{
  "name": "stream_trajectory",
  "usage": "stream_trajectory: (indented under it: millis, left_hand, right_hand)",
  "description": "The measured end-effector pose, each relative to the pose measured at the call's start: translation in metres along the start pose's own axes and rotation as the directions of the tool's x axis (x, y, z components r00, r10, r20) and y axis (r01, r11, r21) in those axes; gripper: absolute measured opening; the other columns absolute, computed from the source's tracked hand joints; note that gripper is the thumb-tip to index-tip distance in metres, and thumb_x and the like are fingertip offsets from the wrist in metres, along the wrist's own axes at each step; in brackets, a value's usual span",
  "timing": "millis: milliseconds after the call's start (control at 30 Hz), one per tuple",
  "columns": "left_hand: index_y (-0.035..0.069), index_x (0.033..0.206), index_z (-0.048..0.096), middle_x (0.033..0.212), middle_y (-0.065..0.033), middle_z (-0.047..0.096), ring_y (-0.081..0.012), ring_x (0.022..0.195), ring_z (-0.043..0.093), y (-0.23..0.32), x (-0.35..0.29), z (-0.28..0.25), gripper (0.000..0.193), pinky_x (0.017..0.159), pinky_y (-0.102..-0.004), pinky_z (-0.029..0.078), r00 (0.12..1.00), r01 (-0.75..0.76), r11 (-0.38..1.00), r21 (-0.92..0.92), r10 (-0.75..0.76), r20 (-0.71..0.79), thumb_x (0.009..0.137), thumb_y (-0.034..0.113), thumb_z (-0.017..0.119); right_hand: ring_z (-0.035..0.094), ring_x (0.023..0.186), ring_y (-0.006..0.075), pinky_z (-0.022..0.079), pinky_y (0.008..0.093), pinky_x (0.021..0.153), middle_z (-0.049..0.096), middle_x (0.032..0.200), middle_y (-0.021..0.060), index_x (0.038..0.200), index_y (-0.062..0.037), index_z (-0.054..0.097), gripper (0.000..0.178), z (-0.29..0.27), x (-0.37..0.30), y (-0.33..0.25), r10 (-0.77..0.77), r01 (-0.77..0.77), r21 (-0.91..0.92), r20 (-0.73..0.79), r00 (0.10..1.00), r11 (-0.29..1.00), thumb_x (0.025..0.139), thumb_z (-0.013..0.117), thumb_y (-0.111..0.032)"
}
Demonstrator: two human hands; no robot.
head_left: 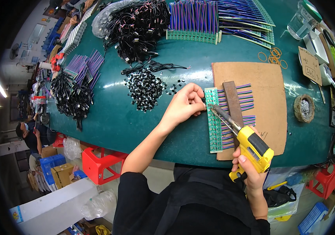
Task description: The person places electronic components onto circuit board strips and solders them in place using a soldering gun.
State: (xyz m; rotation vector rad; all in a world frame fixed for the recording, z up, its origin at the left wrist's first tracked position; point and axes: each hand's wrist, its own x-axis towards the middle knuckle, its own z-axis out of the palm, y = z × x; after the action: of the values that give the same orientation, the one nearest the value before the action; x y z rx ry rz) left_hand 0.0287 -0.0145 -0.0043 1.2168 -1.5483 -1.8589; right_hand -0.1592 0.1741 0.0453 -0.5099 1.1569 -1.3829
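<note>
In my right hand is a yellow soldering gun, gripped by its handle. Its tip touches or hovers just over the upper part of a green circuit board panel. My left hand is closed in a pinch at the panel's left edge, near the tip; whatever sits between its fingers is too small to make out. Rows of purple, blue and black wires run rightward from the panel. Across them lies a brown flat bar, and a cardboard sheet is underneath.
Small black connectors are heaped left of my left hand. Black cable bundles and wired board panels fill the far side. Rubber bands, a lidded jar and a round tip-cleaning pot are at right. Red stools stand below the table.
</note>
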Motion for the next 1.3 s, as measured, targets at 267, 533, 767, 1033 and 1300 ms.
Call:
stream_trajectory:
  millis: [267,533,767,1033,1300]
  left_hand:
    - [0.003,0.098,0.049,0.070,-0.0025,0.061,-0.0079,0.060,0.056,0.002,-0.001,0.000,0.025,0.055,-0.0213,0.045,1.000,-0.002,1.000,0.005,0.002,-0.007,0.078,0.001,0.064]
    - [0.002,0.094,0.048,0.067,-0.0022,0.059,-0.0078,0.058,0.056,0.002,-0.003,0.003,0.022,0.053,-0.0224,0.045,0.999,-0.027,1.000,0.007,0.028,-0.029,0.078,0.001,0.063]
    - [0.003,0.093,0.063,0.082,-0.0062,0.065,-0.0121,0.070,0.061,0.018,-0.011,-0.023,0.011,0.063,-0.0261,0.049,0.887,-0.196,0.700,0.686,0.426,-0.181,0.083,0.004,0.060]
    - [0.006,0.089,0.064,0.080,-0.0082,0.055,-0.0225,0.072,0.057,0.018,0.014,-0.036,0.011,0.067,-0.0324,0.047,0.769,-0.152,0.202,0.967,0.639,-0.013,0.080,0.010,0.066]
    - [0.002,0.098,0.056,0.087,-0.0046,0.063,-0.0091,0.076,0.060,0.016,-0.003,-0.021,0.014,0.067,-0.0225,0.048,0.965,-0.159,0.949,0.273,0.208,-0.162,0.093,0.015,0.058]
  right_hand:
    - [0.060,0.067,0.0149,0.052,0.0240,0.054,0.061,0.087,0.0148,0.140,0.0014,0.031,0.066,-0.012,-0.011,-0.009,-0.100,0.095,-0.034,-0.199,0.975,0.995,0.081,0.060,-0.002]
    - [0.059,0.084,0.0289,0.047,0.0357,0.079,0.059,0.104,0.0152,0.137,0.0030,0.040,0.065,-0.079,-0.002,-0.026,-0.790,0.102,-0.986,0.167,0.590,-0.132,0.076,0.062,0.006]
    - [0.056,0.092,0.0374,0.046,0.0383,0.083,0.054,0.123,0.0216,0.133,0.0044,0.044,0.068,-0.105,-0.015,-0.029,-0.751,0.186,-0.973,0.224,0.621,-0.137,0.067,0.060,0.007]
    - [0.061,0.080,0.0258,0.051,0.0339,0.078,0.060,0.113,0.0182,0.135,0.0059,0.041,0.058,-0.088,-0.017,-0.032,-0.743,0.227,-0.973,0.120,0.659,0.044,0.079,0.057,0.004]
    - [0.061,0.085,0.0240,0.058,0.0312,0.065,0.060,0.098,0.0193,0.142,0.0048,0.023,0.079,-0.043,-0.035,-0.026,-0.326,0.271,-0.229,-0.249,0.912,0.935,0.075,0.060,-0.013]
